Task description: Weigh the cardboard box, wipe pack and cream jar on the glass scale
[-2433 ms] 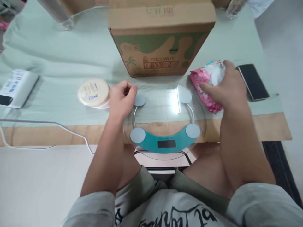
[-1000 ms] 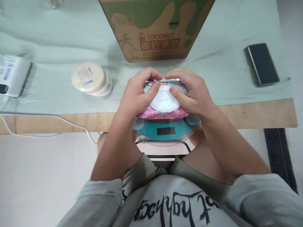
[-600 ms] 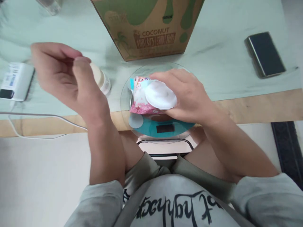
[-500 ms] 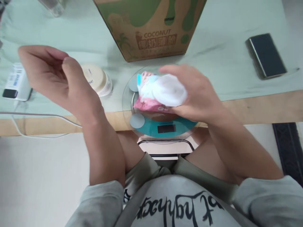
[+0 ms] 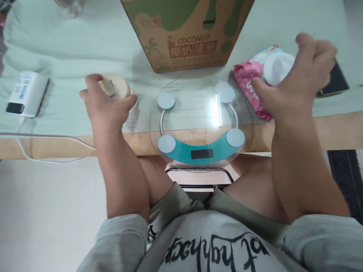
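My left hand [image 5: 106, 104] is curled around a round jar [image 5: 115, 87] with a cream-coloured lid, thumb on its right side and fingers on its left. The palm hides part of the jar. At the right, my right hand [image 5: 303, 77] is open, fingers spread, beside and partly over a pink soft pack of wipes [image 5: 252, 81] with a white flip lid. The pack lies on the cloth. Between my hands sits a round glass scale [image 5: 195, 117] with a teal band and a dark display; nothing is on it.
Behind the scale stands a cardboard box [image 5: 193, 41] printed with COCONUT. A white power bank [image 5: 28, 94] with a cable [image 5: 56, 136] lies at the left. A dark flat case [image 5: 336, 83] is partly hidden behind my right hand. The wooden table edge [image 5: 340, 132] runs along the front.
My right hand has carried the wipes pack from above the scale to the cloth on the right and let go. My left hand has come down around the jar.
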{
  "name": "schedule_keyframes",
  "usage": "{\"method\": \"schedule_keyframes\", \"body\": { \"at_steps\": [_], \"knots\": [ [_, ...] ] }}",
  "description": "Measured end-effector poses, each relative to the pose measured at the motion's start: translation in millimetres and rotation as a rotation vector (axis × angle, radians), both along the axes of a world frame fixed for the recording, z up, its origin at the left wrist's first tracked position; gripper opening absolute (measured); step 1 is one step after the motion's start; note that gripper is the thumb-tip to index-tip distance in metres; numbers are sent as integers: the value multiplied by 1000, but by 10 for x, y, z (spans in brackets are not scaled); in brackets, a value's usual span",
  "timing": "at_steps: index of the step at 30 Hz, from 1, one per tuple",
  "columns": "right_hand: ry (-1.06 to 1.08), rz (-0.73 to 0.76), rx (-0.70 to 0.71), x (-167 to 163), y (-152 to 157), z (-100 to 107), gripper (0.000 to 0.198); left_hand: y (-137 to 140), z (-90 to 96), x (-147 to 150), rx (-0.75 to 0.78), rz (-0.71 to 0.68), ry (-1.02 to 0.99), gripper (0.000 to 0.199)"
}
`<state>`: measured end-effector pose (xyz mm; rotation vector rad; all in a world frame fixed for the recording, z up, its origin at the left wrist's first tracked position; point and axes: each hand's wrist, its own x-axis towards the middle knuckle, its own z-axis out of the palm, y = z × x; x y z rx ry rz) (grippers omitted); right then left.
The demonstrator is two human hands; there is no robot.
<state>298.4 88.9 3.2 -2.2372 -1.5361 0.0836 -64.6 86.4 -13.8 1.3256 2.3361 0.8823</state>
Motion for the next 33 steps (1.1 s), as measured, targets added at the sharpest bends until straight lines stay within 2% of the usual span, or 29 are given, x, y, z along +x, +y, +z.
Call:
{"method": "schedule_keyframes", "body": {
  "at_steps": [3, 4, 6, 10, 12, 15, 18, 22, 24, 27, 29, 31, 33],
  "knots": [
    [29, 419, 218, -142, -89, -94, 64, 30, -36, -28, 132, 73, 85, 93],
    [53, 540, 237, -189, -106, -165, 56, 22, -26, -25, 196, 44, 103, 96],
    [95, 664, 181, -272, -108, -341, 51, -30, 30, 14, 332, -155, 107, 93],
    [145, 694, 48, -328, -43, -601, 47, -158, 139, 277, 559, -731, 25, 83],
    [163, 700, 24, -307, -16, -626, 45, -182, 115, 489, 587, -907, -51, 89],
    [171, 713, 21, -267, -1, -597, 43, -200, 7, 808, 525, -1027, -118, 94],
    [173, 710, 12, -243, -5, -571, 42, -236, -75, 1011, 407, -1093, -82, 99],
    [173, 700, -12, -235, -11, -567, 46, -217, -55, 970, 296, -1194, -142, 115],
    [169, 700, -26, -240, -10, -572, 42, -135, -55, 802, 317, -1133, -215, 114],
    [160, 714, -43, -256, -3, -586, 30, 60, -167, 454, 437, -744, -324, 69],
    [157, 721, -45, -269, 5, -595, 26, 187, -295, 259, 446, -546, -339, 65],
    [157, 722, -41, -283, 13, -599, 27, 257, -392, 167, 418, -504, -319, 72],
    [155, 719, -36, -295, 14, -593, 30, 236, -391, 206, 467, -578, -311, 76]
  ]
}}
